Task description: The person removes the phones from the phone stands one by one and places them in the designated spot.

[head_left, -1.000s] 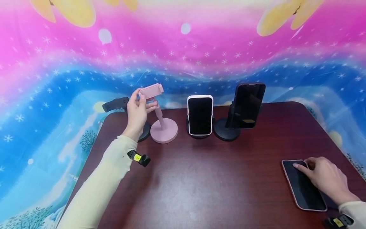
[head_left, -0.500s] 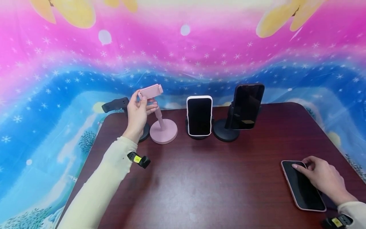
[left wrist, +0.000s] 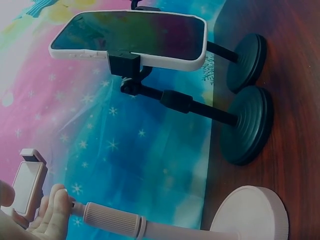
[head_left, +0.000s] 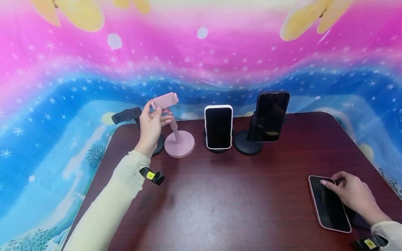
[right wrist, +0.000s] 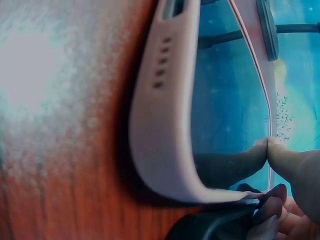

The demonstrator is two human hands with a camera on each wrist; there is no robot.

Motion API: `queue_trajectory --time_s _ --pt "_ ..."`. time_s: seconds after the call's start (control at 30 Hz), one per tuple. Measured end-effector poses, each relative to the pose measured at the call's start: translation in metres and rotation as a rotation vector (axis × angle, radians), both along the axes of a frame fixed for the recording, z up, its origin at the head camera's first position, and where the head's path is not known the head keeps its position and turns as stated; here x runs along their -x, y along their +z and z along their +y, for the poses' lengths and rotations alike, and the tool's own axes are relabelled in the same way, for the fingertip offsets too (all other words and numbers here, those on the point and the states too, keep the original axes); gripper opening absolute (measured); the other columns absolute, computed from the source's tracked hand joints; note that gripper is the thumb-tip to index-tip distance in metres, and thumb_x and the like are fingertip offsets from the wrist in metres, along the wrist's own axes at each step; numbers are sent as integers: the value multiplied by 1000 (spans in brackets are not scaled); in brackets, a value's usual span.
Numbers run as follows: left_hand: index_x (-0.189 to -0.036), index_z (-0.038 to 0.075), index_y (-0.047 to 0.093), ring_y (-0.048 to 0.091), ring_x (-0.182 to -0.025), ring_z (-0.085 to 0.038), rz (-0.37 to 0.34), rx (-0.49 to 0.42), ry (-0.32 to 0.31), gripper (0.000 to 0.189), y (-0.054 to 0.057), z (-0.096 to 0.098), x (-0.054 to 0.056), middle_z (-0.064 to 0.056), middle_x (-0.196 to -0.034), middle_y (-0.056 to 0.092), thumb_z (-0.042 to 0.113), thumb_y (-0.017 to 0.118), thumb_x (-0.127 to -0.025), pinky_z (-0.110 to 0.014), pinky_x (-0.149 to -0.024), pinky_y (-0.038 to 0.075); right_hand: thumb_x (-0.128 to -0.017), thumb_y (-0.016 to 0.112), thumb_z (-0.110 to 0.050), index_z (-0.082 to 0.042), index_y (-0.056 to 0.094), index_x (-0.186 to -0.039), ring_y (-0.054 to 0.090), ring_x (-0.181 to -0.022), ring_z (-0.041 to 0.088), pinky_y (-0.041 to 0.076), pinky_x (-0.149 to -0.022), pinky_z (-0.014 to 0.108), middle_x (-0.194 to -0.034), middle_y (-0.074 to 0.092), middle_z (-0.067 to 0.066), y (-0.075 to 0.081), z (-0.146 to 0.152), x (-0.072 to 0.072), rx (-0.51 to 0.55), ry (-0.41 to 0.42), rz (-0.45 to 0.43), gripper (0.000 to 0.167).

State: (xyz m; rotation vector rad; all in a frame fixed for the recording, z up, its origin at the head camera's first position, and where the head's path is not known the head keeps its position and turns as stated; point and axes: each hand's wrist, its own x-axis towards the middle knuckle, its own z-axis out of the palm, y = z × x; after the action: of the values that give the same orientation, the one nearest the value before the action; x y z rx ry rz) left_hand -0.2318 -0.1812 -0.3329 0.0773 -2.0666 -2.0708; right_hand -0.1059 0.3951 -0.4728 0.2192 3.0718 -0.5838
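My left hand (head_left: 151, 125) holds the clamp head of a pink phone stand (head_left: 179, 143), thumb in front and fingers behind it. The left wrist view shows the stand's clamp (left wrist: 30, 187) tilted, with its ribbed neck (left wrist: 112, 220) running to the round base. At the table's right side, my right hand (head_left: 358, 195) pinches the upper right edge of a phone (head_left: 329, 205) in a pink case, thumb on the dark screen. Seen from the right wrist, the phone case (right wrist: 162, 125) sits close over the tabletop, and the thumb (right wrist: 295, 170) presses the glass.
A black stand (head_left: 127, 115) is partly hidden behind my left hand. To the right of the pink stand, a white-cased phone (head_left: 218, 127) and a dark phone (head_left: 272, 116) sit in black stands. A dark flat thing (head_left: 358, 219) lies under my right wrist. A printed cloth (head_left: 201, 62) hangs behind.
The lower end of the pink-cased phone has swung slightly left in my right hand. My left hand keeps its hold on the pink stand.
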Motion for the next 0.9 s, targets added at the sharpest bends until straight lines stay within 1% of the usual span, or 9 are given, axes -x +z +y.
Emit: queue_trajectory --time_s 0.17,0.27,0.4,0.5,0.57,0.6,0.73,0.8,0.9 --pt "-153 15 36 74 -102 -21 -33 7 -2 45 -2 0 -1 -19 -122 65 24 41 -110 -35 -95 60 -95 66 -49 7 60 -111 48 -52 14 35 -48 28 -68 59 2 0 0 -2 -6 -10 12 59" --pt "-152 13 39 74 -102 -22 -44 6 -11 43 -5 0 -2 -22 -126 65 23 41 -110 -33 -93 61 -95 67 -49 8 61 -110 48 -51 14 35 -47 28 -67 59 2 0 0 -2 -2 -9 15 59" --pt "-153 13 39 74 -102 -21 -60 13 -13 44 -8 -1 -5 -21 -128 65 22 41 -110 -28 -89 62 -96 67 -46 7 62 -108 47 -50 12 35 -46 27 -66 59 1 3 -1 -2 -5 8 32 55" --pt "-156 13 36 73 -103 -22 -83 19 -7 47 -9 -2 -9 -18 -126 64 22 41 -110 -27 -89 61 -98 64 -46 6 63 -108 46 -49 12 34 -45 27 -65 59 0 7 -6 -2 -6 15 51 53" --pt "-156 11 36 74 -102 -20 -99 24 -10 47 -10 -3 -11 -18 -126 63 23 40 -110 -29 -93 61 -100 61 -46 6 63 -108 45 -48 12 33 -44 27 -64 57 0 11 -10 -2 -3 14 57 52" --pt "-155 10 38 74 -101 -18 -106 24 -10 47 -11 -4 -13 -18 -127 63 24 40 -110 -31 -94 60 -100 59 -46 5 64 -108 44 -48 11 32 -44 27 -64 57 0 14 -13 -2 -1 14 62 52" --pt "-148 6 48 74 -100 -16 -114 36 -17 44 -14 -5 -19 -21 -132 61 26 39 -111 -27 -91 61 -101 59 -45 1 67 -106 41 -47 9 31 -44 27 -65 56 0 23 -23 -3 22 33 85 47" --pt "-144 4 52 74 -100 -16 -112 41 -19 43 -15 -6 -22 -22 -132 61 27 39 -111 -23 -87 61 -101 59 -44 0 68 -106 41 -47 9 31 -43 27 -66 57 0 26 -28 -4 39 47 98 44" --pt "-140 0 54 73 -98 -14 -106 46 -27 43 -18 -8 -28 -22 -131 61 27 41 -110 -21 -86 61 -101 60 -42 -2 69 -106 42 -48 8 32 -43 27 -67 59 1 31 -37 -4 71 66 114 41"
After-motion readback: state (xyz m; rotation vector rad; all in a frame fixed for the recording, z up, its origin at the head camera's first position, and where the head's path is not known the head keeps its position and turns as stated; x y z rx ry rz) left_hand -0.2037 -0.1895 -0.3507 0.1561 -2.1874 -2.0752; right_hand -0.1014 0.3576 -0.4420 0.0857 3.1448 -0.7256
